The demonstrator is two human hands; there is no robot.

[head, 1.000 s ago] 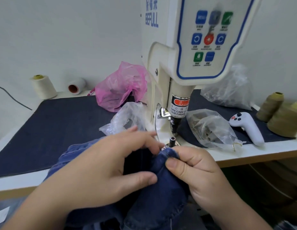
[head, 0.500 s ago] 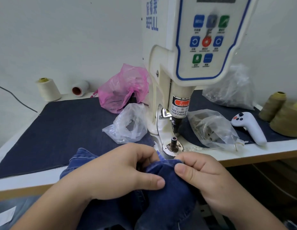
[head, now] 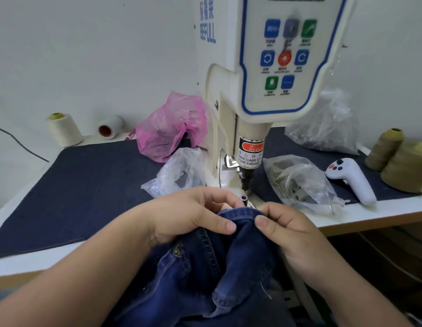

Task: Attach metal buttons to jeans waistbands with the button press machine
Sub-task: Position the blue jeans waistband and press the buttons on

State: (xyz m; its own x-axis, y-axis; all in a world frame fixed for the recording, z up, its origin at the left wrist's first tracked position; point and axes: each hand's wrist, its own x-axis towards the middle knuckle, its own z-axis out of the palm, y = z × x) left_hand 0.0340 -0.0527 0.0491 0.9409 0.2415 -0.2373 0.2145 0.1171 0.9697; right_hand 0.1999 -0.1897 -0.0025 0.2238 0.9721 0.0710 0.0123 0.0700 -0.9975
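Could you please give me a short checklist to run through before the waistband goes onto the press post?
1. Left hand grips the dark blue denim jeans waistband: ok.
2. Right hand pinches the waistband: ok.
3. Small metal lower post uncovered: ok.
4. Waistband seated on the post: not ok, it sits in front.
5. Fingers clear of the black upper punch: ok.
6. Button loaded: cannot tell.

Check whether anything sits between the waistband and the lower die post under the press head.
Nothing visible does. Both hands, left hand and right hand, pinch the jeans waistband just in front of the lower die post. The clear plastic bags lie off to either side, and the gap under the press head is clear.
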